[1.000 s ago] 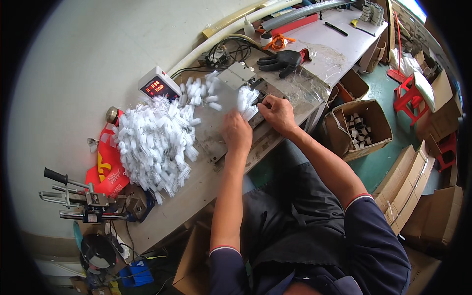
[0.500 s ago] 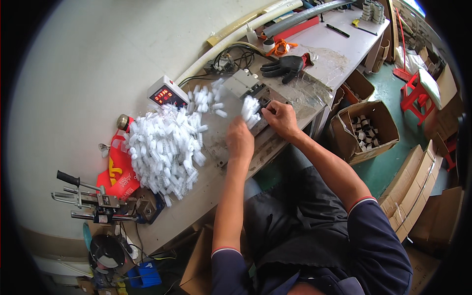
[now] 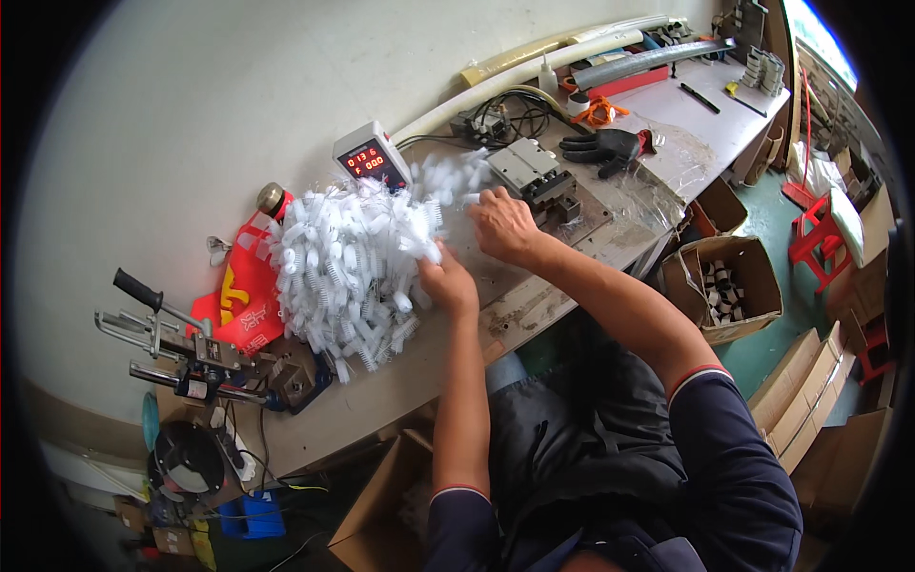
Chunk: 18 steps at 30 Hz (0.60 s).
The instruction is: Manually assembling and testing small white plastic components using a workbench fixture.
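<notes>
While the left hand (image 3: 451, 286) grips a bunch of white brushes (image 3: 416, 236) beside the brush pile (image 3: 338, 267), the bunch's long axis slants toward the worktop (image 3: 367, 405)'s rear edge. The right hand (image 3: 507, 227) curls its fingers at a small white brush (image 3: 471, 199) pointing left; whether it is gripped cannot be told. A metal fixture (image 3: 530, 170) stands beside that hand; the pile separates the left hand from the lever press (image 3: 205, 367) at the left end.

Wall (image 3: 191, 124), pale and smooth: a long, light-topped workbench (image 3: 381, 405) is set along it. Floor (image 3: 760, 212), green: a red stool (image 3: 813, 229) is placed upon it at right. Bright opening (image 3: 822, 43), upper right corner: white light is admitted beyond the bench's far end.
</notes>
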### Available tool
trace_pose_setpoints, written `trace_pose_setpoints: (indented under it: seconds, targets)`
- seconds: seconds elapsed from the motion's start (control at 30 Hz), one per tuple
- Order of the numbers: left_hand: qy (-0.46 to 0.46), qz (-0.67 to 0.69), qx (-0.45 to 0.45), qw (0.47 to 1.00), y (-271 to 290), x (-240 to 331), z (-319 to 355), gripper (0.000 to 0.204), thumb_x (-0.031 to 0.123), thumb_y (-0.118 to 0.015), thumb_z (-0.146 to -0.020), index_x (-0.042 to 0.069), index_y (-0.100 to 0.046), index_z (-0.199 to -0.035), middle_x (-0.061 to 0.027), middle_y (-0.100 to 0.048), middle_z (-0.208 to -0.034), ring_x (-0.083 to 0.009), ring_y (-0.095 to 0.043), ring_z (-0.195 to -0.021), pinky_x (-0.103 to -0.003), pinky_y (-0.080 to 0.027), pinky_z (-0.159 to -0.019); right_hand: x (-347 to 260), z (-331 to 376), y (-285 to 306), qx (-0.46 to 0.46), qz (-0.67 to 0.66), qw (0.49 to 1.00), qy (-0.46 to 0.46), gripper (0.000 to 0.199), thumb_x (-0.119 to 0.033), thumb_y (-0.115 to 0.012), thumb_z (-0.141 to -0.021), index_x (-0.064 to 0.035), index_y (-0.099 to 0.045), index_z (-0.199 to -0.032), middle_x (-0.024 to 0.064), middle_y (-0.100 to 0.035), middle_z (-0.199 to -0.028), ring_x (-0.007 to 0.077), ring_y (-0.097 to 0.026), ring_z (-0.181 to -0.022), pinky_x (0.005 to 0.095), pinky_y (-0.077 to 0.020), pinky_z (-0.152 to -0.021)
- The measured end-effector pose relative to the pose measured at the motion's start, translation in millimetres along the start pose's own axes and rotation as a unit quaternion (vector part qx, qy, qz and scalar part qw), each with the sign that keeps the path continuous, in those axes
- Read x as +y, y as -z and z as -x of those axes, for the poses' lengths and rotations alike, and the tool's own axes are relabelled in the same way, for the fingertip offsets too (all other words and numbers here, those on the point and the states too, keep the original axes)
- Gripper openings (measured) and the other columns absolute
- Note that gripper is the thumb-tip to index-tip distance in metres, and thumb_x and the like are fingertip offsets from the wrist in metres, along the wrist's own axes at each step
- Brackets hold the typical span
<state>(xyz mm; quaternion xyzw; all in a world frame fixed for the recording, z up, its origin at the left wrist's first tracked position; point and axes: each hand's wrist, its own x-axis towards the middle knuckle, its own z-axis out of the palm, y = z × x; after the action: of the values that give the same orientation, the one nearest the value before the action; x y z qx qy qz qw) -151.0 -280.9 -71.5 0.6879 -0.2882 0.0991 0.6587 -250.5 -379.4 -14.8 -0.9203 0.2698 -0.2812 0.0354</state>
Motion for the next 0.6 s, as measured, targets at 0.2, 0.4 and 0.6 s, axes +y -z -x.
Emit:
trace_pose_setpoints:
  seconds: [0.2, 0.4, 0.6]
  targets:
    - [0.018, 0.006, -0.010, 1.000, -1.4, 3.3, 0.3, 0.023, 0.019, -0.056, -0.105, -0.001, -0.067, -0.105, -0.0041, -0.065, -0.076, -0.0130, -0.057, -0.058, -0.034, -0.045, -0.056, 12.1, -7.7, -13.0, -0.072, 0.006, 0.996, 0.042, 0.015, -0.021, -0.064, -0.087, -0.0085, -0.072, -0.092, 0.0173, -0.066, -0.097, 0.0370, -0.065, -0.100, 0.0479, -0.0552, -0.082]
    - [-0.060, -0.004, 0.023, 0.998, 8.9, 1.3, -6.1, 0.024, 0.021, -0.056, -0.105, 0.000, -0.067, -0.102, -0.0044, -0.065, -0.077, -0.0136, -0.057, -0.059, -0.035, -0.045, -0.057, -5.9, 37.0, 18.0, -0.094, -0.123, 0.982, 0.109, 0.016, -0.022, -0.066, -0.090, -0.0104, -0.073, -0.099, 0.0135, -0.068, -0.089, 0.0338, -0.067, -0.095, 0.0463, -0.0551, -0.080]
    - [0.039, 0.017, -0.024, 0.999, 9.4, 6.6, -3.1, 0.021, 0.017, -0.055, -0.104, -0.002, -0.065, -0.104, -0.0085, -0.066, -0.082, -0.0217, -0.061, -0.071, -0.038, -0.048, -0.067, 7.6, 43.6, 19.9, -0.095, -0.128, 0.982, 0.098, 0.017, -0.013, -0.066, -0.085, -0.0079, -0.068, -0.102, 0.0130, -0.070, -0.095, 0.0365, -0.068, -0.096, 0.0475, -0.0557, -0.080]
